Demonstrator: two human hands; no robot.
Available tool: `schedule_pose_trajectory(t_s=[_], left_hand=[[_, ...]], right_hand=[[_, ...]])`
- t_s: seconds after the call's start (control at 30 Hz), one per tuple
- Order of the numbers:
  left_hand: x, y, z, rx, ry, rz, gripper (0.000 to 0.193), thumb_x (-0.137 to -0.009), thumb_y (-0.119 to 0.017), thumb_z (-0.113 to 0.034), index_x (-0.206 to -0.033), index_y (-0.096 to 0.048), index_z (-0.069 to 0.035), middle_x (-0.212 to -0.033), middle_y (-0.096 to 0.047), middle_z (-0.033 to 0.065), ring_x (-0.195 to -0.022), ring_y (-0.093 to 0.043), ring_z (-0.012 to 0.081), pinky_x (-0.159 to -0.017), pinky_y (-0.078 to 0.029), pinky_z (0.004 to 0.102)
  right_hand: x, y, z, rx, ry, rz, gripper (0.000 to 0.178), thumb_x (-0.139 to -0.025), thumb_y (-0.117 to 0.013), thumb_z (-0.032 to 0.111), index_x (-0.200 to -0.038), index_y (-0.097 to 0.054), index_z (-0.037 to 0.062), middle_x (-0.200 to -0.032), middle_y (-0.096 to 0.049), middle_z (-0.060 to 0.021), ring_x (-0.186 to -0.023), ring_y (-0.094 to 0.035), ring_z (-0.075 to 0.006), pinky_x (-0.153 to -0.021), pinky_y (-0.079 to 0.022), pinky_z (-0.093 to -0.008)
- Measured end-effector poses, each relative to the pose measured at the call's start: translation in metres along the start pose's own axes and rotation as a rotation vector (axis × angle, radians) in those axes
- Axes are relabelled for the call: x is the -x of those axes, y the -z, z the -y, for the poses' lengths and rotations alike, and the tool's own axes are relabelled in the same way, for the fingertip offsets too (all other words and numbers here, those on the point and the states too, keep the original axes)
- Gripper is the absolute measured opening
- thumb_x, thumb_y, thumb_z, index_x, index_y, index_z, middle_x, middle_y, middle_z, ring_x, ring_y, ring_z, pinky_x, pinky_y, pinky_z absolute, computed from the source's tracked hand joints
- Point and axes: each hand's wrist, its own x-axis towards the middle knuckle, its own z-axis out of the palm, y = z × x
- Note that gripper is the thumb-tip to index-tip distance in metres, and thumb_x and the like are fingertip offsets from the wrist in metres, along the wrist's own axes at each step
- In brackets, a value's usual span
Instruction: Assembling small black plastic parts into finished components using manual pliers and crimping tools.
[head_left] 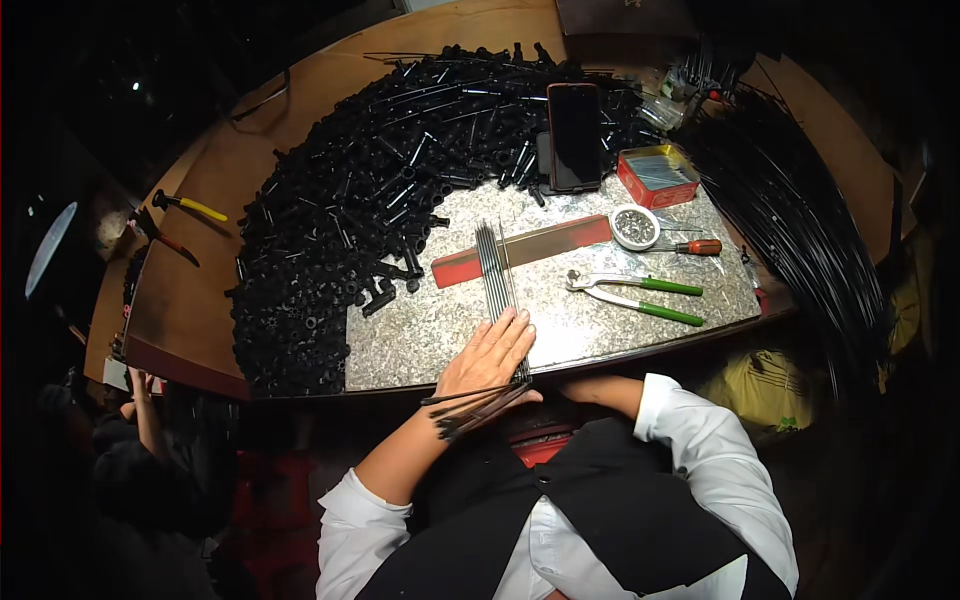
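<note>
We note a narrow bundle of thin dark rods (497,285) lying on the speckled board (400,350), upper ends across a red bar (455,271). Left hand (485,357) palm down over the lower length, fingers straight and uncurled, laid on the rods rather than wrapped round them; underside hidden. Dark strands (462,421) cross its wrist; we cannot tell whether they join the bundle. Right hand out of sight below the table edge, its grip unknown to us. Step in hand, we judge: steadying or evening the bundle; the next move calls for light, level pressure. Beyond: green-handled pincers (640,297), white dish of small metal bits (635,229), red tin (640,183), heaped black parts (330,210).
</note>
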Motion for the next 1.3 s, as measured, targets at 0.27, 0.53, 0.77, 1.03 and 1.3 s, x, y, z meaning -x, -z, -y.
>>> schedule_pose_trajectory(t_s=[0.27,0.53,0.77,1.03,1.3], left_hand=[[-0.004,-0.008,0.004,-0.007,-0.047,-0.043,0.073,-0.079,-0.065,-0.039,-0.136,-0.040,0.000,-0.142,-0.039,0.0148,-0.135,-0.032,0.0307,-0.108,-0.031,0.0445],[-0.003,-0.005,0.003,-0.033,0.023,-0.099,0.092,-0.070,-0.071,-0.048,-0.135,-0.036,0.008,-0.142,-0.035,0.0241,-0.135,-0.030,0.0365,-0.108,-0.030,0.0470],[-0.007,-0.009,0.012,0.045,-0.046,-0.050,0.103,-0.062,-0.078,-0.047,-0.135,-0.033,0.009,-0.141,-0.033,0.0264,-0.135,-0.027,0.0408,-0.110,-0.026,0.0474],[-0.012,-0.012,0.010,-0.001,-0.020,-0.136,0.087,-0.071,-0.074,-0.042,-0.131,-0.039,0.009,-0.139,-0.038,0.0251,-0.133,-0.032,0.0387,-0.110,-0.028,0.0443],[-0.012,-0.017,0.011,0.023,0.007,-0.174,0.094,-0.062,-0.081,-0.040,-0.134,-0.039,0.002,-0.140,-0.039,0.0212,-0.134,-0.033,0.0376,-0.107,-0.032,0.0470]], right_hand=[[0.044,0.111,0.087,0.052,-0.038,0.443,0.054,-0.092,-0.053,0.039,-0.125,-0.051,-0.0035,-0.114,-0.059,-0.0251,-0.104,-0.057,-0.0383,-0.092,-0.044,-0.0396],[0.062,0.273,0.140,-0.026,-0.028,0.083,0.041,-0.090,-0.061,0.024,-0.119,-0.056,-0.0045,-0.101,-0.068,-0.0145,-0.093,-0.065,-0.0212,-0.083,-0.049,-0.0320],[0.018,0.359,0.016,0.547,-0.248,-0.641,0.019,-0.079,-0.062,0.009,-0.095,-0.068,0.0013,-0.091,-0.065,-0.0217,-0.084,-0.065,-0.0350,-0.074,-0.051,-0.0397],[-0.006,0.376,-0.048,0.777,-0.474,-0.493,0.020,-0.074,-0.062,0.008,-0.094,-0.067,0.0059,-0.097,-0.066,-0.0192,-0.092,-0.064,-0.0365,-0.078,-0.051,-0.0411],[-0.012,0.373,-0.049,0.672,-0.504,-0.504,0.015,-0.074,-0.058,0.006,-0.086,-0.066,0.0037,-0.096,-0.066,-0.0184,-0.090,-0.064,-0.0345,-0.076,-0.050,-0.0403]])
